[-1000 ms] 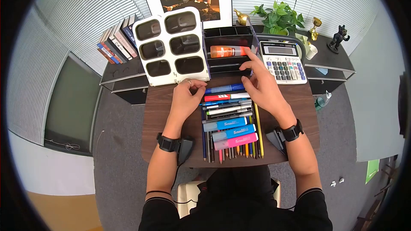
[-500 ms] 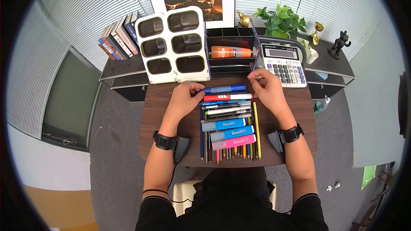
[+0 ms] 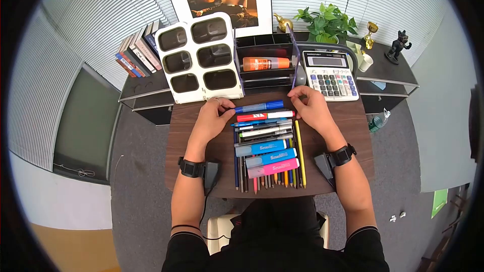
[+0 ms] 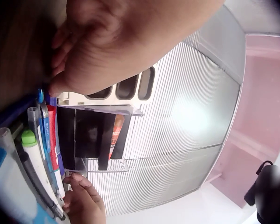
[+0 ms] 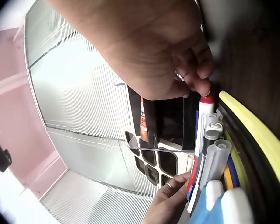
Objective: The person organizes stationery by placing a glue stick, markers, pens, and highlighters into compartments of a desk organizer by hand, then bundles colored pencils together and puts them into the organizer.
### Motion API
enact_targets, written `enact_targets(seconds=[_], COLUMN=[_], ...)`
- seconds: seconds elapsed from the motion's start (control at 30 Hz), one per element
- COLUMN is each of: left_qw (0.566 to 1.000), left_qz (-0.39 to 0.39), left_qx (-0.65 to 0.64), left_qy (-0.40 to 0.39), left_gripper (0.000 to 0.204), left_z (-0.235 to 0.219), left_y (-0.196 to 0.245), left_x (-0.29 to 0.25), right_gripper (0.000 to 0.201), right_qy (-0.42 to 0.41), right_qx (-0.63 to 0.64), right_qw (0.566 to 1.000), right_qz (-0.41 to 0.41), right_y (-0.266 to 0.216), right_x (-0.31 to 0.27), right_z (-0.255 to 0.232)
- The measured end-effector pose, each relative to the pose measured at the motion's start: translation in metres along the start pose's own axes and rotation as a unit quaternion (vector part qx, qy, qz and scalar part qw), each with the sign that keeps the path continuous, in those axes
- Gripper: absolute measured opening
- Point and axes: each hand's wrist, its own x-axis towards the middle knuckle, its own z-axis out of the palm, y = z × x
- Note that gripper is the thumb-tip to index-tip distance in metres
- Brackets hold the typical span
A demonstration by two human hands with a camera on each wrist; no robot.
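In the head view my left hand (image 3: 210,120) rests at the left end of a blue marker (image 3: 259,106), its thumb and forefinger touching that end. My right hand (image 3: 313,112) lies by the right ends of the blue marker and the red-and-white marker (image 3: 265,116), thumb and forefinger apart, holding nothing. Below these markers lie several pens, two blue highlighters (image 3: 271,157) and a pink highlighter (image 3: 273,167), across upright pencils (image 3: 300,153). In the right wrist view the right fingertips (image 5: 203,86) are close to the red marker's end (image 5: 206,99).
Behind the pens stands a black organizer (image 3: 267,79) holding an orange tube (image 3: 265,63). A white six-compartment holder (image 3: 204,93) is at its left, a calculator (image 3: 330,81) at its right. Books (image 3: 138,53), a plant (image 3: 327,22) and a black figurine (image 3: 398,48) stand farther back.
My right hand has drawn back from the orange tube in the organizer and come down beside the right ends of the markers. My left hand has stayed by the blue marker's left end.
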Motion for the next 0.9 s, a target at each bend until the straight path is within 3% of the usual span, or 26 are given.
enact_targets(seconds=[0.13,0.33,0.53,0.63,0.73,0.83,0.9], left_qw=[0.999,0.999,0.998,0.981,0.97,0.935,0.908], left_qz=[0.036,0.03,-0.004,-0.004,0.009,0.051,0.076], left_qx=[0.023,0.031,-0.059,-0.193,-0.241,-0.33,-0.34], left_qy=[0.001,-0.006,-0.021,-0.017,0.018,0.122,0.234], left_gripper=[0.021,0.023,0.021,0.021,0.018,0.016,0.015], left_z=[-0.001,-0.001,-0.006,-0.007,-0.013,-0.018,-0.02], left_y=[0.001,0.005,0.005,0.003,0.014,0.02,0.023], left_x=[-0.004,-0.003,-0.001,0.002,0.002,0.001,0.002], right_gripper=[0.012,0.011,0.011,0.011,0.011,0.011,0.011], right_qy=[-0.005,-0.016,-0.017,-0.02,-0.014,-0.012,-0.009], right_qx=[-0.027,-0.047,-0.049,-0.046,-0.06,-0.069,-0.072], right_qw=[1.0,0.999,0.999,0.998,0.998,0.997,0.997], right_qz=[0.0,0.016,0.009,0.022,0.016,0.015,0.003], right_y=[0.004,0.002,0.005,0.003,0.008,0.008,0.009], right_x=[0.001,0.0,-0.001,-0.001,0.0,0.0,0.0], right_z=[0.0,-0.001,0.0,0.0,0.001,0.0,0.0])
